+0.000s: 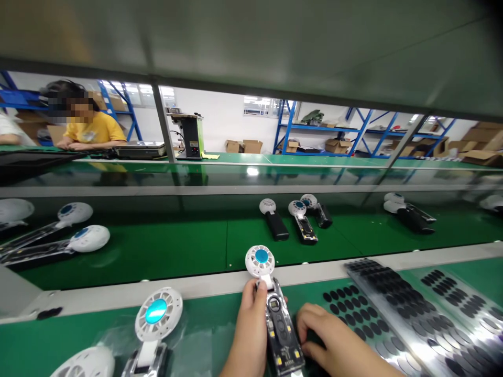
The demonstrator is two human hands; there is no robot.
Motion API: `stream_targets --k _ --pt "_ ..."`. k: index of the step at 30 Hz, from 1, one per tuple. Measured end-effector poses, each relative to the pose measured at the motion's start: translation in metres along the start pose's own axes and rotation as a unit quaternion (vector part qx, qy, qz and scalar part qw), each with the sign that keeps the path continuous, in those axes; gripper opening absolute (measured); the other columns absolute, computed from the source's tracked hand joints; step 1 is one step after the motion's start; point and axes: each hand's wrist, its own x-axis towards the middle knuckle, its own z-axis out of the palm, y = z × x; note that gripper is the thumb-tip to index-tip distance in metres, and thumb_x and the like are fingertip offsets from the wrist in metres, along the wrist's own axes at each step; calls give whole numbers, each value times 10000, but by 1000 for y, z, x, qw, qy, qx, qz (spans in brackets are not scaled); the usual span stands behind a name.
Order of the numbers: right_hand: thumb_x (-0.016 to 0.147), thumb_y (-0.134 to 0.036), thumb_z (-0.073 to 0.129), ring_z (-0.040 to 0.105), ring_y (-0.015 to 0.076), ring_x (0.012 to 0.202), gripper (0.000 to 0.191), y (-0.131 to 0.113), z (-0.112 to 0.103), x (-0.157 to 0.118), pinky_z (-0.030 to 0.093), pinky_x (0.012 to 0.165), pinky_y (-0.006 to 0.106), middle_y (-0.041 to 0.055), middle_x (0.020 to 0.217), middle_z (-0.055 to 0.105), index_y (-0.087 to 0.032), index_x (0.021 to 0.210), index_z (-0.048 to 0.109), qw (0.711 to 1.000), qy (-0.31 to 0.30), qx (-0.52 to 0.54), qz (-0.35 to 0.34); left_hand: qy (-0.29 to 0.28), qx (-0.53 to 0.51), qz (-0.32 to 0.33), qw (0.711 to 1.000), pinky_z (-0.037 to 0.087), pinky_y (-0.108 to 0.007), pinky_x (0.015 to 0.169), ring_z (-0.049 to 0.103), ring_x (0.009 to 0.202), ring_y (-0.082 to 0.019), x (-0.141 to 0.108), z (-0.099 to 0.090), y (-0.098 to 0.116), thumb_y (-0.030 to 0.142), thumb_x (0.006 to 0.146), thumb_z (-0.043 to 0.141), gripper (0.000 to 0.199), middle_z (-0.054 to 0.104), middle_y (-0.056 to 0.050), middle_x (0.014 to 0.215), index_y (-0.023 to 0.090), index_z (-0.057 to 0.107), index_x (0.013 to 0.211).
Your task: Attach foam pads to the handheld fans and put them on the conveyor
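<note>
My left hand (251, 319) is wrapped round the upper handle of a handheld fan (281, 332), thumb near its neck. The fan has a white round head with a blue centre, and a handle showing dark inner parts under a clear cover. My right hand (330, 335) is closed, with curled fingers beside the handle's right edge; anything between its fingertips is hidden. Another handheld fan (159, 314) lies to the left, with a white fan head (88, 362) partly in view below it. Sheets of round black stickers (359, 311) lie right of my right hand.
Beyond a pale rail (220, 283), several handheld fans (302, 222) lie on a green conveyor belt (196, 230). More stand in groups at its left and right. A grey shelf (251, 47) hangs overhead. A person in a yellow shirt (94, 131) sits across the line.
</note>
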Motion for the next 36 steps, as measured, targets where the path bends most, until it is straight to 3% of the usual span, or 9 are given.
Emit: stream_targets --k 2,4,6,8,12,16,24,31,36 --pt "634 -117 475 526 173 812 102 -6 -11 -2 399 715 261 23 828 538 -211 633 434 997 -8 75 22 2 11 -2 1000 388 -252 518 571 525 -152 -1 0 0 488 771 479 287 615 12 597 225 439 878" --pt "695 -186 482 506 179 954 60 -14 -19 0 382 798 266 36 1003 522 -214 650 454 989 7 146 31 6 22 11 1000 394 -255 555 569 583 -156 -1 0 -1 497 751 501 300 611 12 631 227 463 874" --pt "724 -221 494 398 185 1140 71 -25 -23 6 292 932 278 22 1204 438 -213 654 485 983 29 180 27 17 30 26 999 396 -251 607 563 668 -158 0 -1 -2 499 720 541 314 619 11 699 229 493 872" --pt "736 -224 494 347 191 1192 84 -35 -21 12 235 978 294 11 1265 404 -211 653 497 981 35 188 30 26 24 26 999 394 -252 635 554 729 -167 4 -3 -4 513 683 574 354 629 4 763 232 510 888" --pt "762 -216 459 479 181 1025 124 -49 -11 19 329 878 283 15 1033 545 -212 639 448 981 25 192 14 51 32 30 998 394 -264 681 569 784 -197 12 -7 -9 549 612 615 428 650 -11 776 230 550 890" --pt "750 -167 444 513 157 859 140 -52 -9 19 362 759 249 -4 892 557 -208 621 412 987 31 156 5 78 47 57 994 401 -279 652 586 712 -208 16 -7 -13 576 551 635 459 660 -20 735 214 576 827" --pt "752 -156 427 480 135 750 133 -52 -12 17 333 661 222 -27 799 545 -211 632 409 992 38 121 26 81 43 58 994 386 -268 634 578 652 -189 15 -5 -13 560 551 645 440 638 1 642 209 576 808" --pt "755 -152 429 497 145 777 134 -52 -11 18 354 669 233 -13 844 551 -210 635 413 993 35 115 21 79 62 52 994 377 -262 623 546 637 -179 13 -5 -12 566 572 628 428 610 9 600 212 565 804" --pt "744 -129 430 516 155 807 145 -50 -6 20 378 699 247 -7 853 560 -216 632 402 993 49 106 12 74 63 57 994 390 -281 666 568 685 -198 15 -7 -13 563 570 626 422 642 -17 675 205 572 786"
